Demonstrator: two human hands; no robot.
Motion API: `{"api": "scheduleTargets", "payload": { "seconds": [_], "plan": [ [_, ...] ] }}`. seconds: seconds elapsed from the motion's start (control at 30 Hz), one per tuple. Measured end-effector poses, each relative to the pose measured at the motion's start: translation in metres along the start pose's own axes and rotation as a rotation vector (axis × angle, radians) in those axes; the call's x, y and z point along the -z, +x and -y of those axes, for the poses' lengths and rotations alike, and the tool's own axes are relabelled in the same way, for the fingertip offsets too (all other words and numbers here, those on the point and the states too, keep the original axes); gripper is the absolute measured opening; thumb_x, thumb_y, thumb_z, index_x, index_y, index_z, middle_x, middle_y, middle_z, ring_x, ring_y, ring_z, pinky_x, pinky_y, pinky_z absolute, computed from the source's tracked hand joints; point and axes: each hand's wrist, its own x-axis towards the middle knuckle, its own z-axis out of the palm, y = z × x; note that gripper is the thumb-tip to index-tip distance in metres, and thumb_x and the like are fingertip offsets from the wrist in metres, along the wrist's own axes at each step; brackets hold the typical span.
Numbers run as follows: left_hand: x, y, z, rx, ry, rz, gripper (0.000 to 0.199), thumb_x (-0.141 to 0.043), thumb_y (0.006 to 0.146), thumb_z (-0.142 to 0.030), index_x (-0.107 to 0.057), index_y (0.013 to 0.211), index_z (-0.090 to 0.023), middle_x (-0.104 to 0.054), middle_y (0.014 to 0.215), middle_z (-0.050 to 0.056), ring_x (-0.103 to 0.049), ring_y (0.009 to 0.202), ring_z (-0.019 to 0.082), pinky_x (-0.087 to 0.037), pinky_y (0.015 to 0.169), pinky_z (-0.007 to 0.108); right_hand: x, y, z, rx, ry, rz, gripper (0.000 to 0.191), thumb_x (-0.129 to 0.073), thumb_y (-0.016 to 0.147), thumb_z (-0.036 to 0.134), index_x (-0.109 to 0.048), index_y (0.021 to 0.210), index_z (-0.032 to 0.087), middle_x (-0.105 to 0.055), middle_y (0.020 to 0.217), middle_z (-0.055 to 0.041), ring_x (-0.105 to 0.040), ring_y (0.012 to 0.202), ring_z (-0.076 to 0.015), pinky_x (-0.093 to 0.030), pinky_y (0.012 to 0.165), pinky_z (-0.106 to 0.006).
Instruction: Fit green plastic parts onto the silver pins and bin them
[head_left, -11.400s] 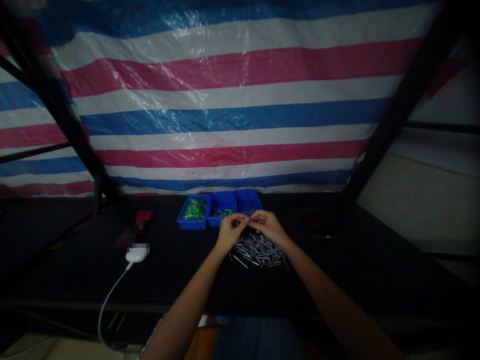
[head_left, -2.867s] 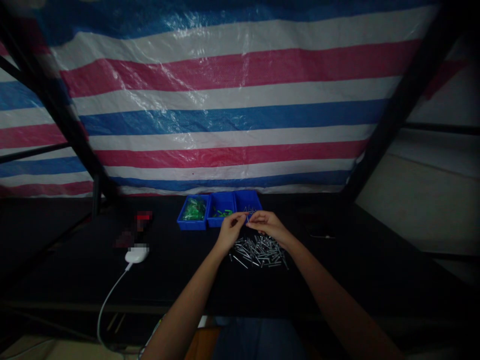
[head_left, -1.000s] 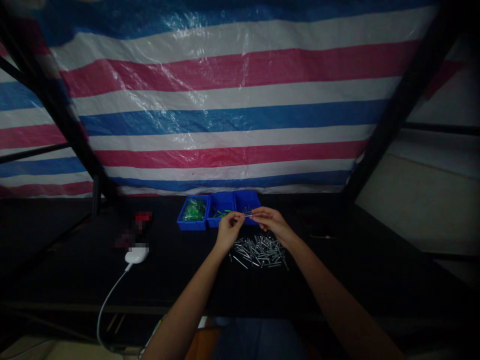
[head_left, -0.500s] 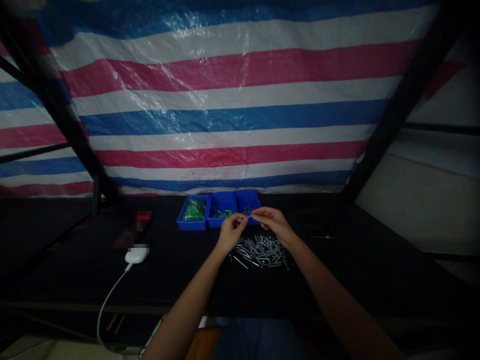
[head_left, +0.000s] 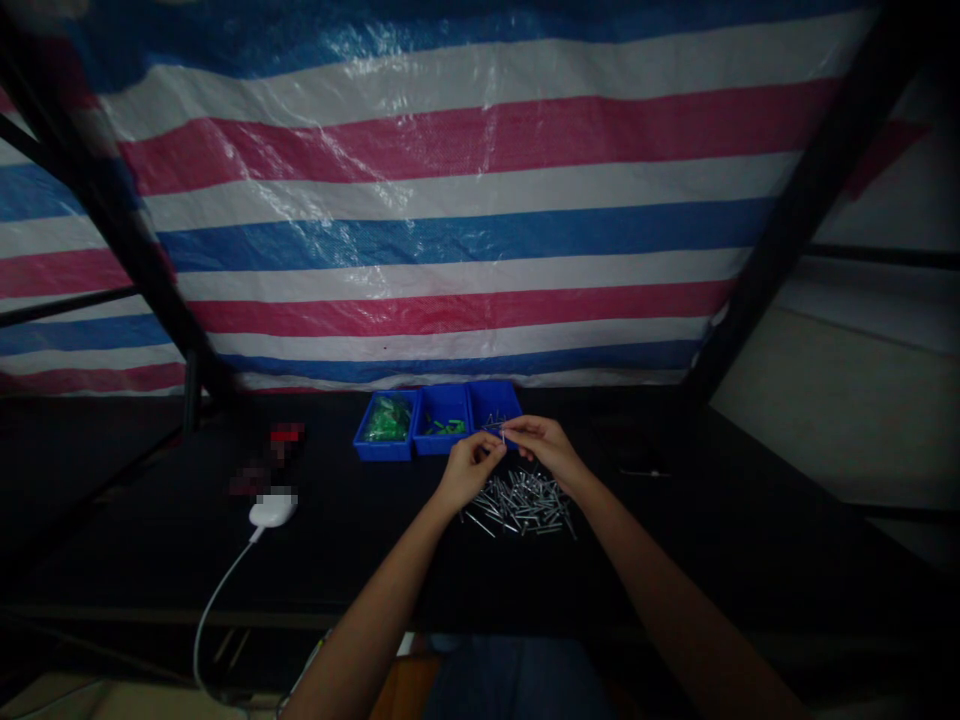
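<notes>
Above a pile of silvery metal rods [head_left: 525, 502] on the black table, my left hand [head_left: 469, 470] and my right hand [head_left: 546, 450] meet with their fingertips close together. Both pinch one thin, light-coloured rod [head_left: 503, 438], small and partly covered by the fingers. Just beyond my hands stands the right blue bin [head_left: 495, 397], with a few thin metal pieces in it. The middle blue bin [head_left: 442, 400] beside it holds several small green pieces [head_left: 451, 427]. In the left blue bin [head_left: 386, 452] lies a clear bag of green pieces [head_left: 388, 418].
On the left of the black table [head_left: 337, 540] lie a white device [head_left: 273, 508] with a cable and a red object [head_left: 287, 435]. A dark flat object [head_left: 641, 468] is at the right. Striped sheeting [head_left: 465, 235] hangs behind, between black frame bars.
My left hand has shifted slightly right, closer to my right hand. The thin rod between the fingers has turned from slanted to nearly upright.
</notes>
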Motion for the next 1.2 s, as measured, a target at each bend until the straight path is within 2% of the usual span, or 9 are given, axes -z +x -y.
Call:
{"api": "scheduleTargets", "payload": {
  "seconds": [0.33,0.53,0.97,1.07,1.2],
  "plan": [
    [-0.001,0.0,-0.001,0.008,-0.008,0.013,0.027,-0.054,0.077,-0.038,-0.061,0.08,-0.012,-0.057,0.07,0.003,-0.046,0.056,0.009,-0.035,0.053,0.02,-0.002,0.001,-0.003,-0.003,-0.005,0.027,0.033,-0.066,0.06,0.042,-0.066,0.08,0.017,-0.059,0.059,-0.0004,-0.043,0.043,-0.0077,-0.028,0.038,-0.02],
    [0.0,0.0,0.0,0.016,-0.015,0.016,0.028,-0.053,0.078,-0.039,-0.061,0.081,-0.013,-0.057,0.069,0.002,-0.044,0.053,0.008,-0.033,0.051,0.02,-0.002,-0.001,0.001,-0.031,-0.022,0.04,0.035,-0.065,0.061,0.042,-0.066,0.083,0.015,-0.053,0.049,0.0018,-0.041,0.041,-0.0072,-0.028,0.038,-0.02],
    [0.0,0.002,0.003,0.041,-0.03,-0.03,0.029,-0.054,0.076,-0.04,-0.061,0.081,-0.013,-0.055,0.065,0.001,-0.044,0.053,0.009,-0.034,0.051,0.02,-0.003,-0.001,0.0,-0.036,-0.018,0.042,0.031,-0.068,0.057,0.043,-0.064,0.072,0.017,-0.051,0.048,0.0034,-0.036,0.039,-0.0064,-0.026,0.039,-0.021],
    [0.001,0.002,0.004,0.05,-0.016,-0.038,0.029,-0.053,0.077,-0.04,-0.062,0.08,-0.013,-0.055,0.064,0.001,-0.044,0.053,0.009,-0.034,0.051,0.02,-0.002,0.001,-0.004,-0.018,-0.029,0.005,0.031,-0.067,0.058,0.044,-0.064,0.073,0.017,-0.051,0.047,0.0031,-0.037,0.039,-0.0074,-0.027,0.039,-0.022],
    [0.002,0.001,0.003,0.042,0.012,-0.046,0.028,-0.053,0.077,-0.039,-0.062,0.08,-0.013,-0.056,0.067,0.001,-0.045,0.055,0.009,-0.035,0.053,0.02,0.005,0.006,-0.009,0.103,-0.144,-0.12,0.029,-0.064,0.061,0.043,-0.065,0.074,0.016,-0.062,0.066,-0.0029,-0.043,0.045,-0.0094,-0.033,0.045,-0.024]
  ]
}}
